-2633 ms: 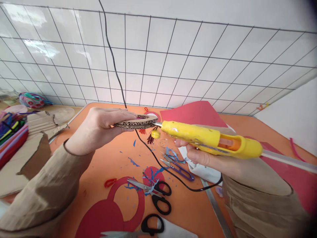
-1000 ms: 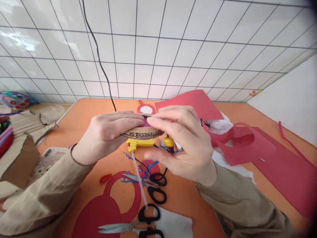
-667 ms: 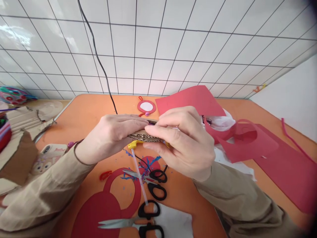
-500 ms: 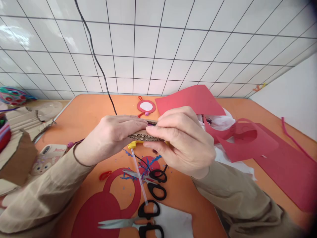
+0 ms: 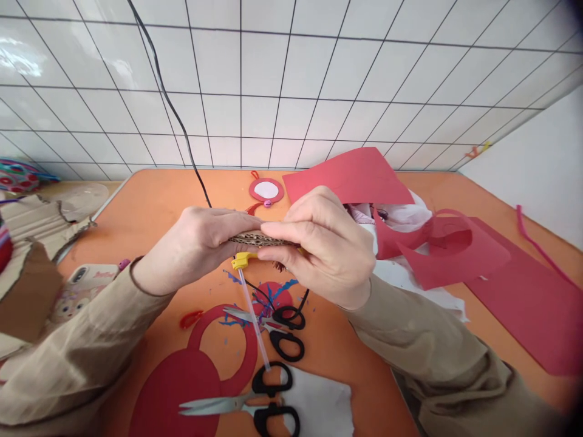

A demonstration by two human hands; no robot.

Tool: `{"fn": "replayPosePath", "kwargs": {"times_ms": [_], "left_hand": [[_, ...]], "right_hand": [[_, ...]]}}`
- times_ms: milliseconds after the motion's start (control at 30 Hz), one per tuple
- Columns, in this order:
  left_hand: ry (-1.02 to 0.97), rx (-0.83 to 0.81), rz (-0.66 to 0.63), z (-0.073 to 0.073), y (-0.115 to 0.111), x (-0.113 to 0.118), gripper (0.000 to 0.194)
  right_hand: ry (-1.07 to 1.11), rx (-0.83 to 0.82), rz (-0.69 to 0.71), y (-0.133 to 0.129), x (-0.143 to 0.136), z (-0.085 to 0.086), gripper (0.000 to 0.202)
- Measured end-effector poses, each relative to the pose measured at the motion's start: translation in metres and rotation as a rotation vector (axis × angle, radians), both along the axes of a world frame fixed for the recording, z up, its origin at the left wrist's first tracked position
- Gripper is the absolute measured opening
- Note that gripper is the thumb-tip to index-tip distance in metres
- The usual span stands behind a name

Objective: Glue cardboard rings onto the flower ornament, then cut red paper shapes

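Observation:
A piece of corrugated cardboard (image 5: 251, 238) is held edge-on between my two hands, its wavy cut edge facing me. My left hand (image 5: 204, 233) grips its left side, fingers flat on top and thumb beneath. From the right, my right hand (image 5: 325, 249) pinches the cardboard between fingers and thumb. Just below it lies a yellow glue gun (image 5: 240, 261), partly hidden by my hands, with a clear glue stick (image 5: 253, 315) pointing toward me. Nearer to me are two pairs of black-handled scissors (image 5: 273, 379), one beyond the other.
Red paper discs and rings (image 5: 177, 388) lie at front left. A small red-rimmed white disc (image 5: 266, 190) sits at the back. Red sheets (image 5: 350, 176) and paper offcuts cover the right. Torn cardboard (image 5: 27, 291) and a phone (image 5: 82, 285) are at left. A black cable (image 5: 170, 109) hangs before the tiled wall.
The cardboard's two layers, slightly apart before, now look pressed together. My right hand has moved a little left and up. The whole view has shifted slightly.

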State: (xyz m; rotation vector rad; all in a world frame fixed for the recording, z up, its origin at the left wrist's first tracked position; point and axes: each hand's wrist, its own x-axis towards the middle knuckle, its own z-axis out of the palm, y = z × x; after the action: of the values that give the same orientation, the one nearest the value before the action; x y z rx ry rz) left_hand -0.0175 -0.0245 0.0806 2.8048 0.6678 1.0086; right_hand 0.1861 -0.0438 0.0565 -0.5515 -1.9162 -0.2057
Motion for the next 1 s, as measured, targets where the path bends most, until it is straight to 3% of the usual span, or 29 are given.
{"fn": "replayPosePath", "kwargs": {"times_ms": [167,267,367,500,633,833,1000], "left_hand": [[-0.111,-0.138,0.014,-0.006,0.008,-0.007,0.017],[-0.225,-0.274,0.034,-0.008,0.011,-0.007,0.019],[-0.267,-0.338,-0.028,-0.009,0.013,-0.005,0.021],[-0.270,-0.327,-0.076,-0.012,0.015,-0.003,0.020],[-0.239,-0.271,-0.027,-0.014,0.014,-0.004,0.021],[-0.218,-0.261,-0.003,-0.007,0.008,-0.004,0.039],[-0.245,-0.255,0.010,-0.003,0.006,-0.009,0.040]], "right_hand": [[-0.040,-0.063,0.012,0.005,0.004,0.005,0.035],[-0.039,-0.054,-0.036,0.004,0.005,0.009,0.025],[0.008,-0.068,-0.050,0.001,0.003,0.010,0.009],[0.019,-0.085,-0.040,0.000,0.002,0.009,0.009],[0.021,-0.061,-0.034,0.000,0.002,0.007,0.008],[0.133,-0.207,0.009,0.001,0.003,0.006,0.010],[0.210,-0.272,0.115,0.008,0.006,0.002,0.008]]}}
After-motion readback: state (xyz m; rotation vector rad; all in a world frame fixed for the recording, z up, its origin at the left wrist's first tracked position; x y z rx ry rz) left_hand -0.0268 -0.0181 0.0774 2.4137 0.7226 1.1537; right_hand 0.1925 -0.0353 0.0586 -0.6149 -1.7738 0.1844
